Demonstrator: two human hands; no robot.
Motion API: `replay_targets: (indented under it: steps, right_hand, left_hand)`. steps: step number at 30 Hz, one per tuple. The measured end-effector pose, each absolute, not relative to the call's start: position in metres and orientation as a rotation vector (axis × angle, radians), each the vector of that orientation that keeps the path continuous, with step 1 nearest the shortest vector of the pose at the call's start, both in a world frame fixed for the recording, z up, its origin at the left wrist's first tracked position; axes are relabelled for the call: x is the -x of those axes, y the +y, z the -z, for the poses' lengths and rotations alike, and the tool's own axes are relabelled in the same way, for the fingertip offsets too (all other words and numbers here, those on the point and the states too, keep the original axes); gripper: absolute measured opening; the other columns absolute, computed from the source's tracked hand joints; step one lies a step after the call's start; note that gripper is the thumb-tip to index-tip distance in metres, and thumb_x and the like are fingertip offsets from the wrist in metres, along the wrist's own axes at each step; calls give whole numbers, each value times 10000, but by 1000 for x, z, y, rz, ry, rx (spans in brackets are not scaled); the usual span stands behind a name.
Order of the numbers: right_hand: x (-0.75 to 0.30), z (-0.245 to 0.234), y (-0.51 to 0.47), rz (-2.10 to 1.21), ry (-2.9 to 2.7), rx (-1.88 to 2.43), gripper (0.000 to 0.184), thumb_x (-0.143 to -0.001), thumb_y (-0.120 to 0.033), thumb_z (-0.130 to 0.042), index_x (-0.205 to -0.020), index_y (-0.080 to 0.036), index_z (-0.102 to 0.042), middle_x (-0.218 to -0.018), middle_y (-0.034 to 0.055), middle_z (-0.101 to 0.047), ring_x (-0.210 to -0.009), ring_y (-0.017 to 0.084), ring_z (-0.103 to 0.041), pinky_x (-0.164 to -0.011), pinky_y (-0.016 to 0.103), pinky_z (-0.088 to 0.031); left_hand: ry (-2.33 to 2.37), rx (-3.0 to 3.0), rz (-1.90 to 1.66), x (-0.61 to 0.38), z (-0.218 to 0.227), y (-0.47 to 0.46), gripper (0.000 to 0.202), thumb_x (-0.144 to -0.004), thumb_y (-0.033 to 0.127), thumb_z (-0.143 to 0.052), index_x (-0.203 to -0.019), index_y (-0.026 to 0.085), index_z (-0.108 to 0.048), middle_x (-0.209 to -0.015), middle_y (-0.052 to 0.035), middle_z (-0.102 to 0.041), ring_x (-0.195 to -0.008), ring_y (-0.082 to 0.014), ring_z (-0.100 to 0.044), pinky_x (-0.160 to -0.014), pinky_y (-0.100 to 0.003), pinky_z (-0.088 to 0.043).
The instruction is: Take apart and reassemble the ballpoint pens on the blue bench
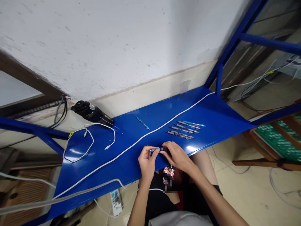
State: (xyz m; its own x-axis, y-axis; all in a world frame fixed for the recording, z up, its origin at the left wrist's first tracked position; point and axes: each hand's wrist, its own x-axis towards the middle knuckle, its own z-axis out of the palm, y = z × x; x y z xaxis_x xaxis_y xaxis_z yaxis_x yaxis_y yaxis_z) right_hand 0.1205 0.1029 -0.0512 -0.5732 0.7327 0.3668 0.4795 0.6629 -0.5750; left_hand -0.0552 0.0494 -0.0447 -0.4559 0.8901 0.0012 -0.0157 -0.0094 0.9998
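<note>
A slim pen (155, 149) is held low over a blue-painted steel shelf (223, 122) by a person's two bare hands, close together at the shelf's front edge. Its nearer end is pinched between the thumb and fingers (152, 153) of the left hand (147, 163), while the fingers (167, 146) of the right hand (176, 156) are curled closed over its other end, where the barrel is partly hidden. The pen is steadied well by this short, two-handed hold, and with small parts such a grip is best kept near the surface, with the wrists low, so that nothing is dropped over the edge.

Five similar pens (181, 131) are laid side by side on the shelf, just beyond the hands, and a blue pen (142, 122) lies apart from them. A long white cable (141, 138) runs along the shelf, between the hands and the blue pen. A coiled white charging cable (81, 146) is placed near a black bottle (91, 112), which lies on its side by the wall. A phone (168, 175) with a blurred screen is seen below the shelf, and a power strip (116, 202) rests on the floor.
</note>
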Motion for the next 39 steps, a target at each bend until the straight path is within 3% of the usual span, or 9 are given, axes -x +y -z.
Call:
replay_targets:
  steps: [3,6,10,13,17,24,30,35,39]
  right_hand:
    - [-121,46,102,-504,-2349,962,350,-1159,-295,-491,-1501,-227,-525,-1321,155,-719,-1199,311,-694,-1061,519,-559]
    - [-121,44,105,-489,-2376,947,297,-1165,-235,-432,-1419,-226,-586,-1208,133,-720,-1093,283,-690,-974,466,-568]
    - [-120,49,109,-522,-2316,880,193,-1160,-192,-427,-1234,-225,-601,-1079,100,-708,-913,244,-643,-812,389,-530]
    - [-120,51,107,-556,-2259,843,160,-1159,-186,-430,-1201,-233,-577,-1079,89,-717,-849,229,-628,-766,366,-513]
    - [-120,46,104,-502,-2318,907,237,-1158,-283,-508,-1381,-223,-560,-1184,118,-715,-998,264,-672,-896,417,-530]
    - [-118,50,107,-481,-2281,869,170,-1169,-198,-428,-1174,-235,-593,-1101,89,-712,-847,223,-634,-753,363,-500]
    - [-118,49,103,-407,-2335,915,243,-1160,-245,-493,-1389,-227,-571,-1211,125,-720,-1052,272,-684,-919,423,-536]
    - [-118,54,107,-459,-2221,905,173,-1159,-186,-449,-1209,-226,-610,-1144,113,-701,-911,232,-645,-788,366,-529]
    - [-119,52,108,-479,-2283,907,207,-1154,-242,-507,-1333,-243,-609,-1156,105,-696,-925,235,-650,-811,372,-507]
  left_hand:
    - [1456,-969,-1567,56,42,49,323,-894,390,-890,-1102,189,-748,-1090,-108,-828,-1041,-257,-806,-942,-375,-651]
    - [1386,-984,-1515,56,40,48,434,-948,398,-836,-1310,191,-719,-1288,-165,-807,-1200,-302,-785,-1052,-446,-633]
    - [1448,-957,-1496,55,41,47,276,-944,419,-831,-1077,182,-785,-1127,-134,-847,-1077,-287,-818,-984,-418,-658]
    - [1484,-961,-1528,54,44,49,266,-907,417,-867,-994,185,-771,-1012,-103,-846,-974,-260,-821,-914,-389,-666]
    - [1512,-982,-1559,53,45,50,252,-936,418,-839,-993,187,-756,-1014,-96,-836,-984,-244,-809,-923,-381,-652]
    - [1459,-975,-1500,54,43,50,252,-964,418,-815,-1004,178,-749,-1076,-118,-844,-1021,-249,-810,-941,-391,-644]
    - [1476,-950,-1545,54,46,51,285,-971,453,-805,-997,179,-728,-1042,-108,-834,-969,-228,-799,-891,-357,-639]
    - [1491,-841,-1613,57,47,52,311,-1013,477,-748,-992,177,-667,-1051,-98,-826,-806,-162,-747,-803,-309,-609]
    - [1442,-794,-1631,57,46,53,324,-1020,494,-736,-1058,188,-639,-1071,-109,-831,-810,-168,-756,-812,-315,-605]
